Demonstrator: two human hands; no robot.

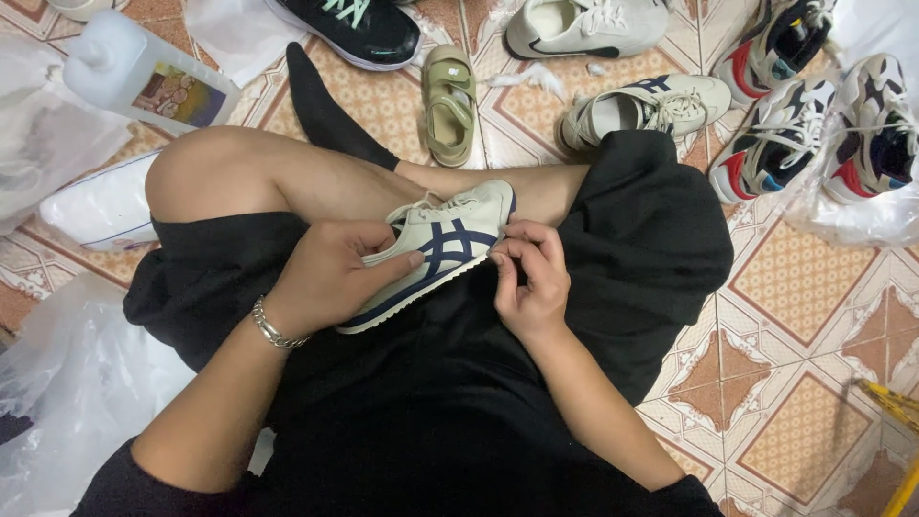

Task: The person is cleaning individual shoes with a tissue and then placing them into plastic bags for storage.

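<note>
I have the cream sneaker (440, 251) in my lap, my left hand (330, 273) wrapped around its side, thumb pressed on the navy stripes. My right hand (531, 278) pinches at the sole edge just beside the left thumb. That grip looks shallow to me: a hard tug could slip the fingers off or twist the shoe out toward my knee (206, 168).

Cream sneaker (442, 247): smooth matt leather, navy stripes, ribbed rubber sole. Shorts (431, 383): matt black cloth. Bracelet (275, 328): shiny metal. Floor tiles (804, 287): glossy patterned ceramic. Bottle (134, 72): translucent plastic.
</note>
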